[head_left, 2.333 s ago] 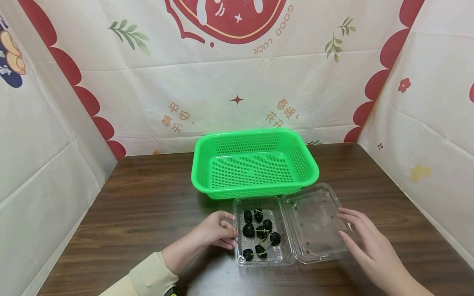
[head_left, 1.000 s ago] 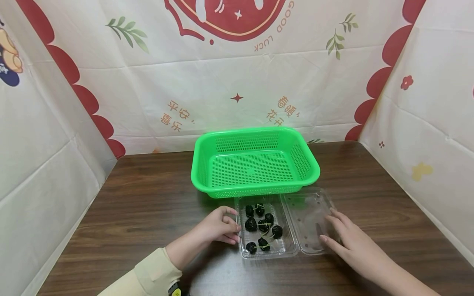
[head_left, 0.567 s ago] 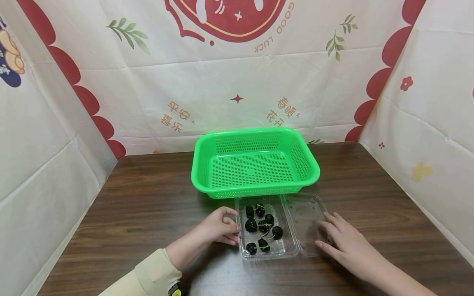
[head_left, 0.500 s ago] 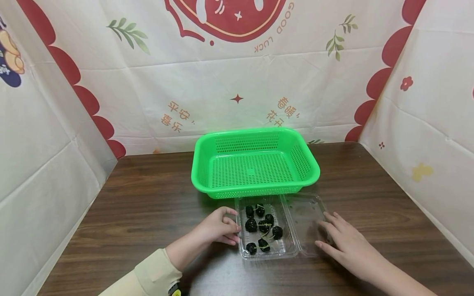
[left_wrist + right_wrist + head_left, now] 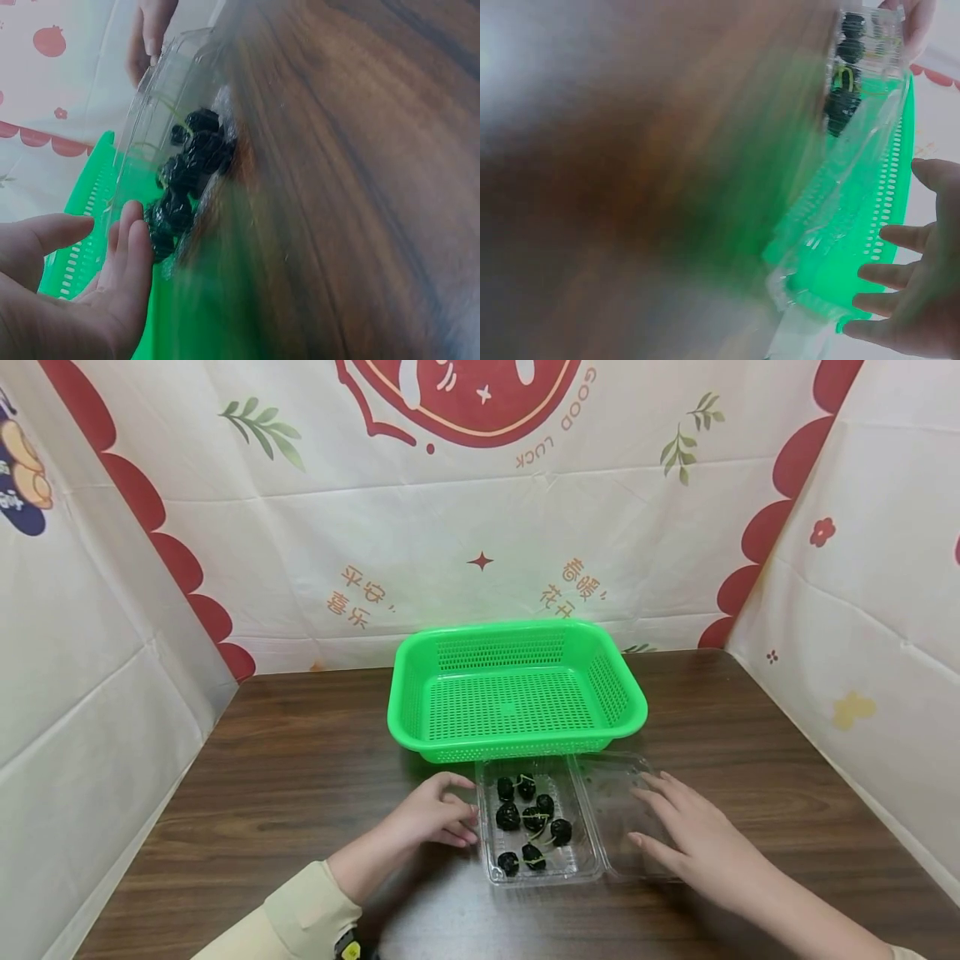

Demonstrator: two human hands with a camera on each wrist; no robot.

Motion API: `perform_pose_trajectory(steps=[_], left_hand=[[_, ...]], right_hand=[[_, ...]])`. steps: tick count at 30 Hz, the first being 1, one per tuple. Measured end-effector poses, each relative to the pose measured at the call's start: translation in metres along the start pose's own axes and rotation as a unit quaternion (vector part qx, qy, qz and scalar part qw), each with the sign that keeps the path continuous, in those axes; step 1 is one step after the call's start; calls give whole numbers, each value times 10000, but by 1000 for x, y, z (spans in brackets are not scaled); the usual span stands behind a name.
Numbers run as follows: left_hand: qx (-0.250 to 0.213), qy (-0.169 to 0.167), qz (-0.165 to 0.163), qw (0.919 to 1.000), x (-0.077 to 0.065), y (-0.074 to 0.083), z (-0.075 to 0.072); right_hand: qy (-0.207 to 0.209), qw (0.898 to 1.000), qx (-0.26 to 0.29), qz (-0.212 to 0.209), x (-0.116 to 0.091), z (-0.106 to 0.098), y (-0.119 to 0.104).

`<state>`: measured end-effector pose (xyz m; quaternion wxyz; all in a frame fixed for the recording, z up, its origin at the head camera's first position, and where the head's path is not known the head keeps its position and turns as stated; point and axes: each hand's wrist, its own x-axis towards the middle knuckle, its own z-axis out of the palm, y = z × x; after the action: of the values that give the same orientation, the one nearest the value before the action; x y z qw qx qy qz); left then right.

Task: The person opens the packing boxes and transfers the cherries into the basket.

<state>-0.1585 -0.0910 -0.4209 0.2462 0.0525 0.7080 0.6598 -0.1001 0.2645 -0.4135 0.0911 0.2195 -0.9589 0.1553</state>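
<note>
A clear plastic clamshell box [image 5: 547,872] lies unfolded on the table, with several dark, bumpy, berry-like pieces [image 5: 507,817] bearing yellow-green strands in its left half. Its see-through lid [image 5: 622,827] lies to the right. My left hand [image 5: 431,817] is beside the box's left wall, fingers loosely bent and holding nothing; in the left wrist view its fingers [image 5: 135,259] are fairly straight near the box. Over the lid's right part hovers my right hand [image 5: 701,839], fingers spread. The right wrist view shows those fingers [image 5: 885,274] apart from the lid.
A green perforated plastic basket [image 5: 517,747] with nothing in it stands just behind the box, close against it. The brown wood-grain table [image 5: 300,752] ends at a printed cloth backdrop [image 5: 420,518], which also rises along both sides.
The lid has come down flatter, and my right hand has shifted left and let go of its edge. The box has slid slightly rightward and back. My left hand has just drawn off its wall.
</note>
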Motion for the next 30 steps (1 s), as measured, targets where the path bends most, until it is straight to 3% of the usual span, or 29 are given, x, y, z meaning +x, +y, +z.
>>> perform_pose_trajectory(steps=[5, 11, 16, 19, 21, 24, 27, 30], left_hand=[[381, 182, 154, 9990, -1, 7, -6], [1101, 432, 574, 9913, -2, 15, -12], [1779, 527, 1152, 9759, -3, 21, -16], [2317, 612, 1605, 9575, -5, 26, -16], [2796, 709, 2016, 9360, -6, 29, -16], [3690, 937, 2676, 8852, -7, 35, -15], [4544, 1123, 3340, 8182, -3, 40, -18], [5287, 1252, 3996, 7384, 5, 46, -26]], right_hand=[[276, 9991, -97, -310, 12, -7, -9], [231, 9986, -56, -463, 28, -12, -23], [206, 9970, -142, -737, 40, -11, -32], [186, 9951, -211, -950, 46, -8, -36], [166, 9939, -241, -1063, 50, -7, -38], [121, 9929, -290, -1148, 55, -5, -41], [36, 9922, -291, -1210, 60, -4, -43], [-14, 9912, -251, -1301, 64, -2, -45]])
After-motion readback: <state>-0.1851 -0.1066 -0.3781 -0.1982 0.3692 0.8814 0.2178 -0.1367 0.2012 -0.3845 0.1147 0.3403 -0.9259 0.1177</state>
